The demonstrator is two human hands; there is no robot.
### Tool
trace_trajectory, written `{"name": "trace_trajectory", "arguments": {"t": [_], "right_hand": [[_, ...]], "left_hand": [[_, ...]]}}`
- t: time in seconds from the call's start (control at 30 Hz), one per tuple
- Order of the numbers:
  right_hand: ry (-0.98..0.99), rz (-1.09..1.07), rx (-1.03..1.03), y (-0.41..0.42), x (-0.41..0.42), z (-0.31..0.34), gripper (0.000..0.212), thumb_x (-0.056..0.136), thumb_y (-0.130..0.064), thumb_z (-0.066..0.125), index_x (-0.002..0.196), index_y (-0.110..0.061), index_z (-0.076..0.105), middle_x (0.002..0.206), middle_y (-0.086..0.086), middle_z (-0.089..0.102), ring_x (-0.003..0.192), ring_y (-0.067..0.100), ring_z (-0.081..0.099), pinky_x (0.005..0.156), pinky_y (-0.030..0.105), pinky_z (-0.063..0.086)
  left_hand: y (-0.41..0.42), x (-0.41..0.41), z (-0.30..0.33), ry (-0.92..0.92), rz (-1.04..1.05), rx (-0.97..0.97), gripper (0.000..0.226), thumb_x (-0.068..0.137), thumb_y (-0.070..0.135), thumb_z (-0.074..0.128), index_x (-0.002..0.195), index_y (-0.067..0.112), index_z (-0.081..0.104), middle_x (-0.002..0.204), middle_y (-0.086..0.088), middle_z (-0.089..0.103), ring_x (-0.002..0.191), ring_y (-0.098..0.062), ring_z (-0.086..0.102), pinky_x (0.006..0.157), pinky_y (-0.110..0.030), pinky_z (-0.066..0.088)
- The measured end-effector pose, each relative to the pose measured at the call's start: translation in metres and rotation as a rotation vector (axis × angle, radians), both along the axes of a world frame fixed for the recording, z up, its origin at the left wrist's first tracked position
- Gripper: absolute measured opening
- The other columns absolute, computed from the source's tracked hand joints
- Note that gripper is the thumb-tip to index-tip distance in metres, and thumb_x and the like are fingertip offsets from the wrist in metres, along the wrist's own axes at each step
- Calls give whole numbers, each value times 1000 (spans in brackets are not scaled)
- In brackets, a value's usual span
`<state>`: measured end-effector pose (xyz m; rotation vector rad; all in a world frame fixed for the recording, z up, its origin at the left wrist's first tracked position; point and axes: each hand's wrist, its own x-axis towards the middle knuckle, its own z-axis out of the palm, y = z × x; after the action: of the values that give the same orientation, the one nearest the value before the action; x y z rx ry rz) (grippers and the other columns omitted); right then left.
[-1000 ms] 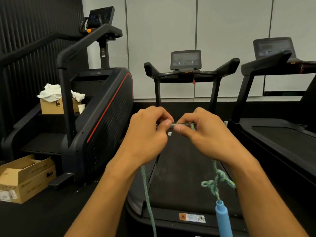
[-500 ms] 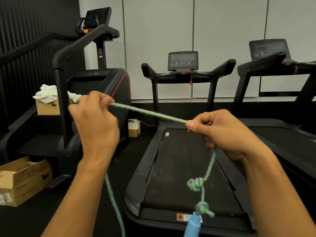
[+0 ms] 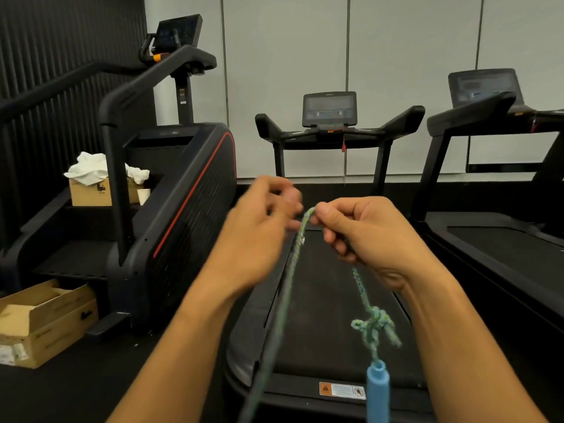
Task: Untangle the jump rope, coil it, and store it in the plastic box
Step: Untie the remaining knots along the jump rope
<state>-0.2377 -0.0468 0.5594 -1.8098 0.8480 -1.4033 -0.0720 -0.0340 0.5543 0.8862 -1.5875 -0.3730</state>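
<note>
Head view: the untangling step looks to be in hand. The right hand (image 3: 370,239) is raised and pinches the jump rope (image 3: 360,286) at a bend. A knot (image 3: 374,326) hangs under it, above the blue handle (image 3: 377,392). The left hand (image 3: 259,230) is blurred just beside it; I cannot tell if it holds anything. Next, the knot needs loosening. No plastic box shows.

No words or numbers are showing clearly enough to read. A sticker (image 3: 342,390) is sitting on the near end of the middle treadmill (image 3: 320,300); it is showing an orange warning picture and tiny print that is too small to read. A dark logo is showing on the cardboard box (image 3: 88,193) under the white cloth, but it is too blurry to read. The treadmill screen (image 3: 329,107) is glowing with marks that are too small to tell.
</note>
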Motion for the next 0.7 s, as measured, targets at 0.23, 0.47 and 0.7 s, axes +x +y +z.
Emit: {"name": "trace_trajectory", "arguments": {"t": [0.23, 0.47, 0.7], "right_hand": [[137, 41, 33, -1, -7, -4, 22, 90, -25, 70, 72, -14, 77, 58, 2, 62, 48, 8, 48, 44, 21, 40], [39, 117, 58, -2, -21, 0, 12, 88, -14, 69, 86, -9, 79, 64, 5, 66, 53, 12, 55, 53, 22, 49], [-7, 193, 77, -3, -23, -1, 18, 77, -18, 71, 90, -5, 74, 72, 13, 72, 59, 18, 66, 60, 26, 55]], "left_hand": [[1, -3, -2, -342, 105, -38, 12, 83, 31, 78, 91, 27, 71, 78, 1, 72, 77, -15, 67, 76, -43, 54], [-2, 21, 7, -30, 422, -225, 14, 88, 25, 72, 74, 28, 69, 65, 11, 64, 60, -3, 56, 61, -22, 46], [-6, 24, 5, -29, 427, -122, 13, 95, 17, 61, 86, 26, 63, 78, 3, 67, 76, -16, 67, 77, -45, 56]]}}
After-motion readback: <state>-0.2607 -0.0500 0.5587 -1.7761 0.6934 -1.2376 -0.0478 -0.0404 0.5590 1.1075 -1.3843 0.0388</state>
